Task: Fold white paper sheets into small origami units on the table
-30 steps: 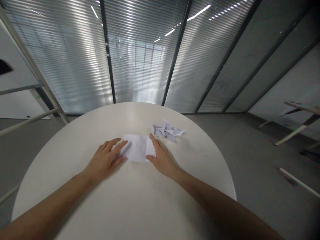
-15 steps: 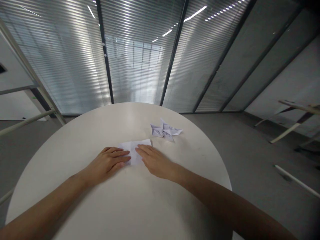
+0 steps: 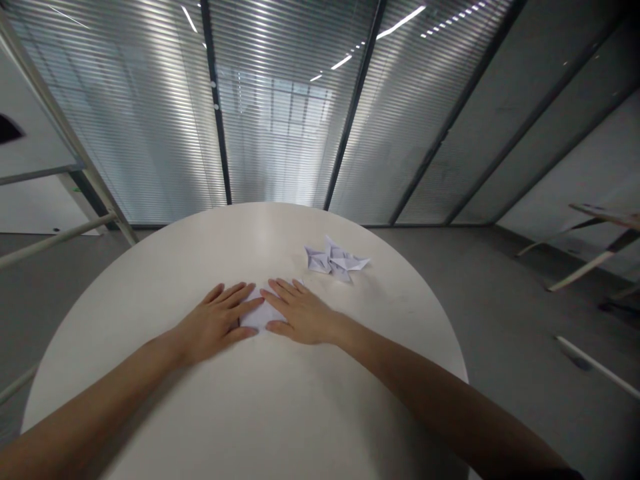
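Observation:
A white sheet of paper (image 3: 258,317) lies flat on the round white table, mostly covered by my hands. My left hand (image 3: 220,320) rests on its left side, palm down with the fingers spread. On the right side, my right hand (image 3: 300,312) presses flat with its fingers apart too. The two index fingertips nearly meet over the middle of the sheet. Just beyond my right hand sit several folded white paper shapes (image 3: 336,260), clustered and touching or overlapping one another.
The round white table (image 3: 240,413) spans most of the view. Glass panels with blinds (image 3: 280,147) stand behind it. A whiteboard on a frame (image 3: 45,180) is at the left. At the right, another table (image 3: 607,217) stands on the grey floor.
Both hands have spread their fingers wider on the paper. My right hand has slid slightly up, covering more of the sheet's right side. The view has shifted a little.

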A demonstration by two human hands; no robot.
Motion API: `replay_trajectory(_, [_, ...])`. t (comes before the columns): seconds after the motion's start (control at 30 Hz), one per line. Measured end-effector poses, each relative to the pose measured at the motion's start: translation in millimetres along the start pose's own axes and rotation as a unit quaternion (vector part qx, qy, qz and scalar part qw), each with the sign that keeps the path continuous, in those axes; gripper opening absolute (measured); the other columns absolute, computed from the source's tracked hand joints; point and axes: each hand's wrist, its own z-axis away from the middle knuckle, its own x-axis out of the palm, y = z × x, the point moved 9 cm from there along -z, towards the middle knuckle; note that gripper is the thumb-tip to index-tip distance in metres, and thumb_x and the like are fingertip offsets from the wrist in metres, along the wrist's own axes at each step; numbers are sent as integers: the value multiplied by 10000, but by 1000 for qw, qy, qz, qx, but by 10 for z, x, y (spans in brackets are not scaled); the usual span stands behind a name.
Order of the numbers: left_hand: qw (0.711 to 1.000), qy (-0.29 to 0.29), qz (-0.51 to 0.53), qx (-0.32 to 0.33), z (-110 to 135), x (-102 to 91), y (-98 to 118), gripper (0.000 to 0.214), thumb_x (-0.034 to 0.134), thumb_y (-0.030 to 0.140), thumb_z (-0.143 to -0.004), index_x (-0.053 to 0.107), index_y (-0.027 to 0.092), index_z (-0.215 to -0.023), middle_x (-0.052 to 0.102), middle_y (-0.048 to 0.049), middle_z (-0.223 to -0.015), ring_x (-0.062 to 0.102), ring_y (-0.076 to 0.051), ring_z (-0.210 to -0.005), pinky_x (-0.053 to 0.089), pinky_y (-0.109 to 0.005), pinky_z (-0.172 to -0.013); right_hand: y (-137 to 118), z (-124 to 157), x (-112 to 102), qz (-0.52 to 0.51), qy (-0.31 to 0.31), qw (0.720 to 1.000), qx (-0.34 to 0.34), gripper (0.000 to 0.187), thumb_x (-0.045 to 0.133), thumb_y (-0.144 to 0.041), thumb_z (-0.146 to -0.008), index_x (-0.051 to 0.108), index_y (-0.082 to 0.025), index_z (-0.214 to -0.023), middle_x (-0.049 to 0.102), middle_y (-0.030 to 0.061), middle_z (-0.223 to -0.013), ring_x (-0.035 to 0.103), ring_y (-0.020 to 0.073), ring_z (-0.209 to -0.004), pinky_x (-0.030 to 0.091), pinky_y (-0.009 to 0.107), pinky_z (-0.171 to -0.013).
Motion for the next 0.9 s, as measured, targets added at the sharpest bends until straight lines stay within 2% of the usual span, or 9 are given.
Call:
replay_trajectory(0.17, [1000, -22, 3, -16, 62, 18, -79, 680, 355, 634, -865, 192, 327, -1449, 170, -78, -1524, 226, -309, -1383, 146, -572, -1091, 135, 142, -5, -3, -15, 1000, 22, 654, 242, -584, -921, 211, -213, -1459, 157, 143, -1529, 145, 274, -1406, 142, 495, -1119])
replay_trajectory(0.33, [999, -21, 14, -29, 108, -17, -126, 737, 376, 668, -835, 196, 306, -1452, 179, -73, -1521, 205, -319, -1387, 134, -556, -1101, 269, 273, -4, 6, -13, 999, 39, 563, 235, -492, -956, 223, -232, -1456, 177, 128, -1527, 157, 253, -1406, 142, 496, -1117])
replay_trajectory(0.5, [999, 1, 15, -34, 118, -49, -124, 760, 377, 678, -827, 218, 278, -1453, 231, -77, -1512, 210, -319, -1386, 134, -549, -1106, 277, 326, -12, 5, 1, 999, 33, 573, 268, -497, -950, 221, -232, -1456, 184, 123, -1527, 170, 254, -1402, 136, 495, -1119])
replay_trajectory(0.63, [998, 18, 1, -56, 124, -57, -167, 854, 384, 720, -791, 189, 232, -1464, 250, -95, -1509, 210, -330, -1384, 153, -553, -1102, 306, 335, -28, 0, 28, 998, 48, 649, 358, -545, -909, 215, -228, -1458, 170, 123, -1532, 160, 267, -1402, 146, 476, -1125])
replay_trajectory(0.8, [996, 54, -9, -72, 104, -122, -200, 928, 417, 742, -756, 168, 192, -1461, 310, -111, -1486, 235, -331, -1372, 151, -542, -1106, 381, 373, -130, -27, 102, 990, 93, 859, 520, -620, -793, 167, -221, -1467, 50, 123, -1549, 100, 297, -1409, 180, 467, -1122])
replay_trajectory(0.9, [995, 70, -4, -75, 86, -151, -199, 957, 454, 752, -726, 184, 191, -1453, 356, -121, -1461, 277, -335, -1352, 176, -532, -1098, 385, 384, -161, -48, 123, 985, 107, 926, 566, -622, -758, 121, -233, -1472, 25, 121, -1550, 131, 293, -1404, 208, 457, -1115])
